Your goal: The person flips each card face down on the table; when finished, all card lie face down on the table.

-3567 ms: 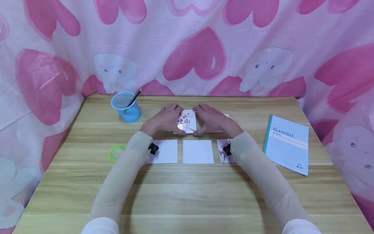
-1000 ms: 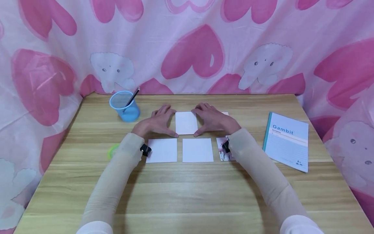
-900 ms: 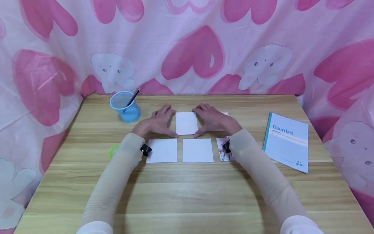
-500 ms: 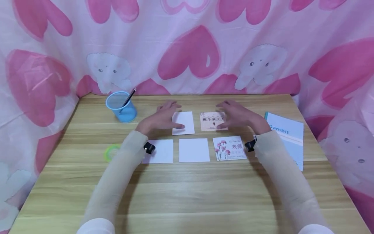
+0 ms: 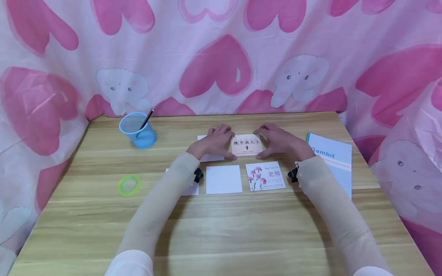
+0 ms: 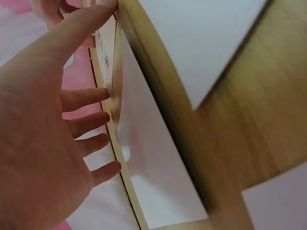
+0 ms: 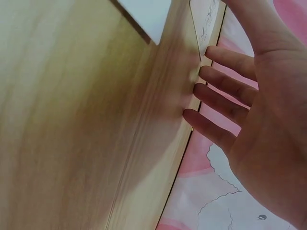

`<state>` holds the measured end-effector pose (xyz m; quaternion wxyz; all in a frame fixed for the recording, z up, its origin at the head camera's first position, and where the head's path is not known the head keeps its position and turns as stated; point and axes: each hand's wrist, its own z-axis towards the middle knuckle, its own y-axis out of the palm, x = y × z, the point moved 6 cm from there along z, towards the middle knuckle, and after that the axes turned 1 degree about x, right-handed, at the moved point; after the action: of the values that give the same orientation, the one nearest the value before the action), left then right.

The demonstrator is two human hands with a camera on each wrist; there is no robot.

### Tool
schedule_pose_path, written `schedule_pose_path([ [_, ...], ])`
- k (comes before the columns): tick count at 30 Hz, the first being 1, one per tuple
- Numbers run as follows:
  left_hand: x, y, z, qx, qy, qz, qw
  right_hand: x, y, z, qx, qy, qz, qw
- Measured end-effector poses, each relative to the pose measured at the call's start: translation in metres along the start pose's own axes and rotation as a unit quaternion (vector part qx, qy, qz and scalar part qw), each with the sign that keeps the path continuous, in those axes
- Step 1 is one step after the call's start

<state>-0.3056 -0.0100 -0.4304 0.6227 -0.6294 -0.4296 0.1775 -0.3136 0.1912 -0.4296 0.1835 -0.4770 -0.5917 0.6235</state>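
A card [image 5: 246,145] printed with dark characters lies in the back row, between both hands in the head view. My left hand [image 5: 216,143] spans its left side, thumb at the near corner and index finger at the far one. My right hand [image 5: 280,142] frames the right side likewise. In the left wrist view the left fingers [image 6: 88,99] are spread, fairly straight; the right fingers [image 7: 225,88] look extended too. Contact with the card's edges is close, but any grip cannot be told. A blank white card [image 5: 212,157] lies partly hidden under the left hand.
In front lie a flower-printed card [image 5: 266,176], a blank white card [image 5: 223,179] and another white card [image 5: 191,189] partly behind the left sleeve. A blue pen cup [image 5: 143,137], green tape roll [image 5: 129,184] and notebook [image 5: 331,155] stand or lie around them.
Earlier both hands were at the back-left card, which changed from red lettering to a blank side up. They left it, and the left hand moved right to the dark-lettered card, the right hand joining.
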Motion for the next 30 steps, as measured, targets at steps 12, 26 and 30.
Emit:
schedule_pose_path([
  [12,0.01,-0.006,0.004,0.004,0.008,0.024,0.9997,-0.002,-0.002,-0.003,0.023,-0.011,-0.017,0.9995],
  [26,0.044,-0.018,0.017,0.052,0.041,0.028,0.9974,-0.042,-0.021,-0.007,0.08,-0.06,-0.072,0.9923],
  [30,0.047,-0.022,0.02,0.064,0.038,0.028,0.9968,-0.047,-0.025,-0.009,0.084,-0.063,-0.066,0.9922],
])
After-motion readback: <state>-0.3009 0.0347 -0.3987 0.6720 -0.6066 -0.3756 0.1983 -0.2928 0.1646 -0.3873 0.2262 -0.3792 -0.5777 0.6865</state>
